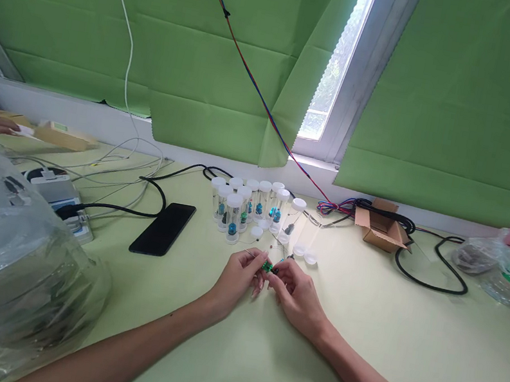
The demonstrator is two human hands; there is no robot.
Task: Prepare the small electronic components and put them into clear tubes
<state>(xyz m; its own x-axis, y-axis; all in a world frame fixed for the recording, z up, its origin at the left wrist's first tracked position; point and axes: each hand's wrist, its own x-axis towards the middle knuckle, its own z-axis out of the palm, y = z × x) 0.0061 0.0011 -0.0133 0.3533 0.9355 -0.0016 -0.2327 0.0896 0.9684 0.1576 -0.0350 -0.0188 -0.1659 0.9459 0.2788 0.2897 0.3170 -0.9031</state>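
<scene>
Hands meet at the middle of a pale green table [357, 338]: the left hand [239, 278] and right hand [295, 292] both pinch a small green part [266, 265] between fingertips. Capped vials [245, 206] stand just behind; a phone [163, 228] lies to the left.

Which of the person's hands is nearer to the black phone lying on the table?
Left. The left hand sits just right of the black phone; the right hand lies farther right, beyond the small green part both hands pinch.

Left hand [240, 276], right hand [295, 291] pinching small green part [267, 265], clear vials [252, 207] behind
</scene>
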